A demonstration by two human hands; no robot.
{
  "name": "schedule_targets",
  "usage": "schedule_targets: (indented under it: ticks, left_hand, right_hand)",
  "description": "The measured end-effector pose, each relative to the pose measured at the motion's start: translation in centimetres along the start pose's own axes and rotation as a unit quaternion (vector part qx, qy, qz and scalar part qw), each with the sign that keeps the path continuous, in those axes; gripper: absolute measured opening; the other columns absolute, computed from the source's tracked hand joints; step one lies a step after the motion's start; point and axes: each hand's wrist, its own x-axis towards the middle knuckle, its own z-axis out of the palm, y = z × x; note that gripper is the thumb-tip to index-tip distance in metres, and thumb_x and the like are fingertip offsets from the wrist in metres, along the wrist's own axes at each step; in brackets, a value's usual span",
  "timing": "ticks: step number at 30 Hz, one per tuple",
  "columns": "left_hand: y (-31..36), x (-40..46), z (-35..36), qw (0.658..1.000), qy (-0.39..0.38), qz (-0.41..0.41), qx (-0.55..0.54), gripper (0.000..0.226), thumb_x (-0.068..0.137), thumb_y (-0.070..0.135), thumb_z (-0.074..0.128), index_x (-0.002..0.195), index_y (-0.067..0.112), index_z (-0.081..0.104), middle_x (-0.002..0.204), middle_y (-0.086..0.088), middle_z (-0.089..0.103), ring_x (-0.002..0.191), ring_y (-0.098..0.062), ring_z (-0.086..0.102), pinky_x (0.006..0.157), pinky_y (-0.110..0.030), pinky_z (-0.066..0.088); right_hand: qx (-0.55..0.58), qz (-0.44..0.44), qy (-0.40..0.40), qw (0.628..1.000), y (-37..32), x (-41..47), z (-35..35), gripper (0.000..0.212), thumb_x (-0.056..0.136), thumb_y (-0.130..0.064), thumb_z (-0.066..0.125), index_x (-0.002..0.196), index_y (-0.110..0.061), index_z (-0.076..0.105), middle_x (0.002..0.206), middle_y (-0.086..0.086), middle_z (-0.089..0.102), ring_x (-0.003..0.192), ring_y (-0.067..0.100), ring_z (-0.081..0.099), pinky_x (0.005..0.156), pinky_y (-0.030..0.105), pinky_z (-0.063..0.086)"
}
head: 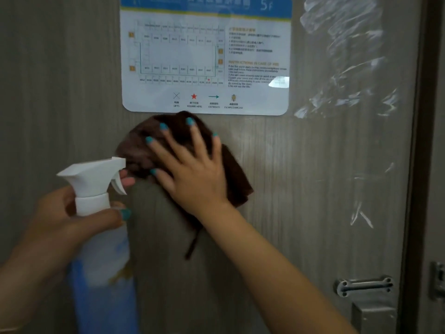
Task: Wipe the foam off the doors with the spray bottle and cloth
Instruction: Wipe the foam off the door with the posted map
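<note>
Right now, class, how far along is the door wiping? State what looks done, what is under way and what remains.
Done: the grey wood-grain door shows no foam around the brown cloth. Under way: the right hand presses that cloth flat below the floor-plan sign; the left hand grips the white-topped spray bottle. Left: white foam streaks along the door's right side.

The door [301,177] looks like matt wood-grain laminate, streaked with glossy wet smears — the cloth [183,141] is soft brown fabric, fuzzy; the bottle [96,213] has a smooth white plastic trigger head and a translucent body; the poster [204,56] is glossy — the latch [364,285] is brushed metal
</note>
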Motion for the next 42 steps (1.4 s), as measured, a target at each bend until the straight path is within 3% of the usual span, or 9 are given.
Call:
schedule_targets:
  ticks: [2,5,7,13,21,26,33,38,42]
  left_hand:
    - [0.5,0.4,2.1,0.998,-0.009,0.028,-0.047,0.059,0.029,0.033,0.089,0.083,0.05,0.072,0.077,0.014,0.073,0.067,-0.002,0.069,0.06,-0.016,0.055]
    - [0.8,0.6,4.4,0.996,0.031,0.041,-0.078,0.051,0.034,0.038,0.073,0.085,0.039,0.075,0.088,0.012,0.075,0.075,-0.006,0.069,0.068,-0.027,0.059]
    - [0.7,0.8,5.1,0.995,0.058,0.028,-0.079,0.047,0.031,0.039,0.072,0.076,0.027,0.073,0.07,0.012,0.073,0.062,-0.002,0.066,0.06,-0.027,0.057]
    - [1.1,0.0,5.3,0.995,0.08,0.047,-0.04,0.037,0.048,0.019,0.083,0.076,0.017,0.059,0.055,0.02,0.065,0.051,0.006,0.061,0.044,-0.009,0.046]
    - [1.2,-2.4,2.5,0.989,0.135,0.045,0.047,0.039,0.038,0.049,0.064,0.066,0.024,0.054,0.052,0.028,0.058,0.048,0.008,0.053,0.044,-0.01,0.04]
    - [0.4,-4.0,1.7,0.987,0.137,0.032,0.082,0.039,0.043,0.048,0.065,0.068,0.019,0.058,0.06,0.014,0.06,0.056,-0.002,0.051,0.054,-0.025,0.044]
    - [-0.4,-4.7,3.2,0.994,0.103,-0.006,0.021,0.031,0.048,0.036,0.071,0.077,0.027,0.066,0.078,0.015,0.074,0.075,-0.003,0.069,0.068,-0.024,0.057]
    - [-0.1,-6.1,6.7,0.998,0.057,0.025,-0.003,0.019,0.054,0.02,0.071,0.073,0.017,0.067,0.075,0.012,0.07,0.059,0.003,0.062,0.054,-0.012,0.049]
    - [1.0,-5.8,10.1,0.992,0.097,-0.005,-0.083,0.02,0.053,0.021,0.07,0.072,0.024,0.067,0.065,0.021,0.068,0.058,0.005,0.061,0.054,-0.009,0.047]
  right_hand:
    - [-0.038,0.042,-0.002,0.998,4.1,-1.1,-1.4,0.05,0.098,-0.054,0.042,0.146,-0.039,0.045,0.155,-0.009,0.039,0.146,0.035,0.028,0.113,0.061,0.022]
    - [-0.102,0.11,-0.012,0.989,11.0,-3.6,-3.8,0.052,0.101,-0.055,0.035,0.15,-0.04,0.038,0.158,-0.007,0.033,0.146,0.038,0.028,0.112,0.062,0.026]
    - [-0.108,0.177,-0.025,0.978,13.9,-5.3,-5.0,0.053,0.101,-0.054,0.032,0.151,-0.039,0.034,0.16,-0.006,0.031,0.145,0.04,0.028,0.112,0.062,0.024]
    - [-0.067,0.38,-0.001,0.923,10.0,-5.3,-4.4,0.058,0.099,-0.054,0.028,0.154,-0.037,0.028,0.163,-0.004,0.022,0.148,0.043,0.018,0.116,0.065,0.013]
    - [-0.071,0.087,-0.044,0.993,-1.1,-9.7,-1.4,0.052,0.1,-0.055,0.042,0.148,-0.038,0.042,0.155,-0.005,0.04,0.143,0.041,0.032,0.112,0.062,0.025]
    - [-0.053,-0.035,-0.038,0.997,2.0,-11.7,-2.4,0.046,0.1,-0.052,0.048,0.144,-0.037,0.049,0.15,-0.005,0.047,0.14,0.039,0.034,0.109,0.057,0.033]
    - [-0.132,0.036,-0.016,0.99,10.3,-16.2,-4.9,0.051,0.101,-0.041,0.053,0.15,-0.033,0.039,0.144,0.005,0.052,0.11,0.046,0.061,0.089,0.049,0.04]
    - [-0.108,0.077,0.026,0.991,10.7,-15.1,-7.7,0.036,0.103,-0.033,0.052,0.137,-0.021,0.055,0.133,0.013,0.061,0.112,0.035,0.056,0.101,0.046,0.039]
    - [-0.108,0.141,0.051,0.983,11.4,-14.3,-10.2,0.034,0.105,-0.031,0.047,0.137,-0.021,0.054,0.135,0.013,0.059,0.114,0.034,0.056,0.111,0.032,0.027]
